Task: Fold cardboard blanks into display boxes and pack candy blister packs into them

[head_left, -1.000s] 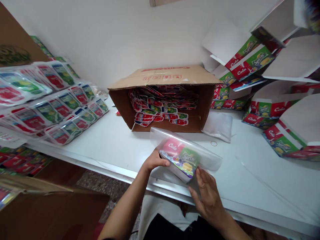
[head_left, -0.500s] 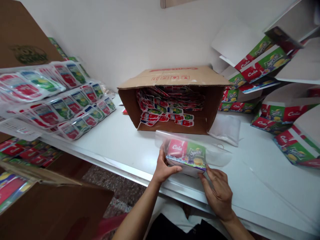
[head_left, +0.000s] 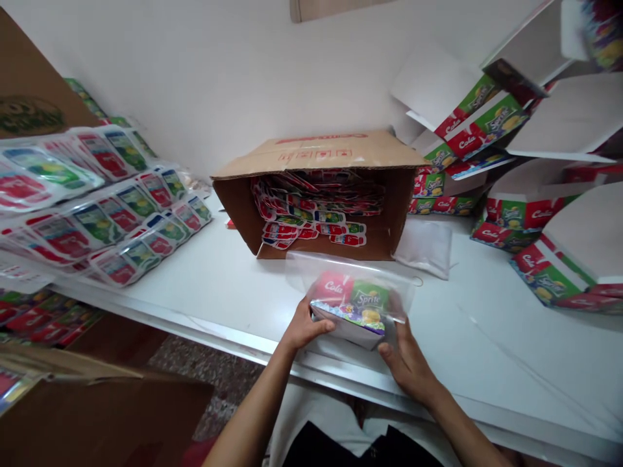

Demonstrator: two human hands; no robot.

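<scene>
A small carton printed "Cola" and "Sprite" [head_left: 367,299] sits near the table's front edge, its plain side facing me. Clear plastic film [head_left: 341,261] lies over its top and stands up behind it. My left hand [head_left: 306,327] grips the carton's left end, thumb along the near top edge and fingers partly hidden at the side. Around the right end curls my right hand [head_left: 406,357], its thumb at the near corner and its fingers blurred against the film and the carton's side.
Behind the carton, an open brown cardboard box [head_left: 400,227] holds many bottle-shaped packets [head_left: 331,229]. Bagged packets [head_left: 117,214] are stacked at left, above another cardboard box [head_left: 97,415]. A pile of clear bags [head_left: 423,246] lies right of centre, beside open printed cartons [head_left: 549,272].
My right hand has shifted from the near right corner to round the carton's right end. The film's right part, stretched out before, now bends in close to the carton. The view has turned slightly right.
</scene>
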